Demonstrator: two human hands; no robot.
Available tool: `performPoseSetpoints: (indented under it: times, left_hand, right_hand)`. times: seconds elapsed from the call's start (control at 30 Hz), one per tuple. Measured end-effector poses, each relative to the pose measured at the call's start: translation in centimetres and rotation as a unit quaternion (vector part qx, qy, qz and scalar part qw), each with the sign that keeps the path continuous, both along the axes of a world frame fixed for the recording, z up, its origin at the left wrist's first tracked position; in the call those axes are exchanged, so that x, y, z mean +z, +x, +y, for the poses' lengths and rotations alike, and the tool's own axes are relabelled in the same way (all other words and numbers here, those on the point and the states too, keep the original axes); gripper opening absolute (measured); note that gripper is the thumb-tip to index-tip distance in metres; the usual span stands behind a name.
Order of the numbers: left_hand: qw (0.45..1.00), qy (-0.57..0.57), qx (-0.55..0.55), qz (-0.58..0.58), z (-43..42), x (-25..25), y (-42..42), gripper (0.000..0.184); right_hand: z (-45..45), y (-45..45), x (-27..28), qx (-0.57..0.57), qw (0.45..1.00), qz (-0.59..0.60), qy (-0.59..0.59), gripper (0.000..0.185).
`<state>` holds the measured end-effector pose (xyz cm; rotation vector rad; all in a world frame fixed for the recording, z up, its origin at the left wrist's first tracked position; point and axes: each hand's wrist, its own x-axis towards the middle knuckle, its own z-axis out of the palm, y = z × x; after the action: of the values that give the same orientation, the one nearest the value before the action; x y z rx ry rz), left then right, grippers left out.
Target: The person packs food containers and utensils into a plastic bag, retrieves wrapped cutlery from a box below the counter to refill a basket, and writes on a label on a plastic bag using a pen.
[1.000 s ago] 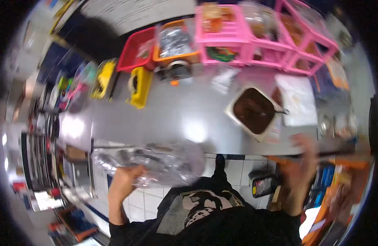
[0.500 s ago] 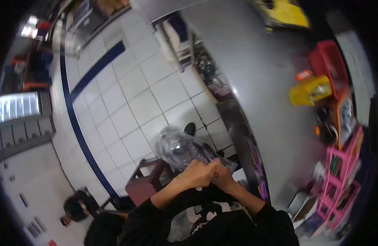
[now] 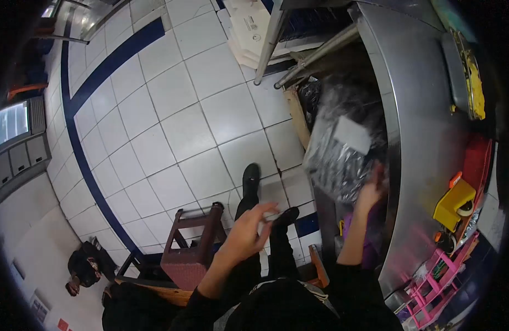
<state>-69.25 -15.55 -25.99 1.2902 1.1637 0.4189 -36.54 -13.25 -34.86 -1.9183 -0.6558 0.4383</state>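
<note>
A clear plastic bag with dark contents and a pale patch lies or hangs under the edge of the steel counter. My right hand reaches in beside the bag's right side. That hand is smeared by motion, so whether its fingers grip the plastic does not show. Over my legs, my left hand is open, thumb and fingers apart with nothing between them. The bag's far side merges with the dark space below the counter.
The steel counter runs along my right, bearing a yellow holder and a pink rack. A maroon stool stands at my left on white floor tiles. Another person is at the lower left.
The bag has gone from in front of my body to the right, under the counter, with my right hand beside it. My hands have separated, and the left has opened. My view has shifted.
</note>
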Motion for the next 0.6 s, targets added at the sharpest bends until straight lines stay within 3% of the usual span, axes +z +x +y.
performPoseSetpoints:
  times: [0.07, 0.1, 0.17, 0.3, 0.4, 0.47, 0.5, 0.6]
  left_hand:
    - [0.999, -0.036, 0.007, 0.006, -0.5, -0.9, -1.4, 0.040]
    - [0.997, -0.069, 0.014, 0.018, -0.6, -1.4, -2.0, 0.037]
    - [0.997, -0.068, 0.017, 0.018, -1.4, -2.7, -2.9, 0.035]
    - [0.992, -0.116, 0.032, 0.032, -2.0, -4.5, -3.3, 0.029]
    - [0.986, -0.161, 0.046, 0.016, -2.9, -6.2, -3.2, 0.026]
    - [0.986, -0.163, 0.030, 0.029, -3.1, -6.6, -3.2, 0.026]
    - [0.985, -0.169, 0.020, 0.040, -3.1, -6.5, -3.1, 0.025]
    - [0.985, -0.163, 0.039, 0.041, -2.3, -5.9, -2.9, 0.024]
  right_hand:
    - [3.0, 5.1, -2.5, 0.006, 0.988, -0.131, -0.081, 0.037]
    - [4.1, 7.8, -4.7, 0.003, 0.988, -0.133, -0.079, 0.037]
    - [5.6, 12.0, -9.4, -0.005, 0.998, -0.044, -0.050, 0.043]
    - [10.2, 10.2, -11.6, 0.024, 0.997, -0.044, -0.066, 0.043]
    - [9.4, 11.0, -19.5, 0.043, 0.998, 0.018, -0.044, 0.044]
    - [8.4, 11.3, -24.5, 0.031, 0.973, 0.125, -0.191, 0.050]
    - [8.0, 11.1, -26.1, 0.031, 0.973, 0.128, -0.189, 0.050]
    - [5.9, 10.4, -27.9, 0.122, 0.923, -0.184, -0.316, 0.046]
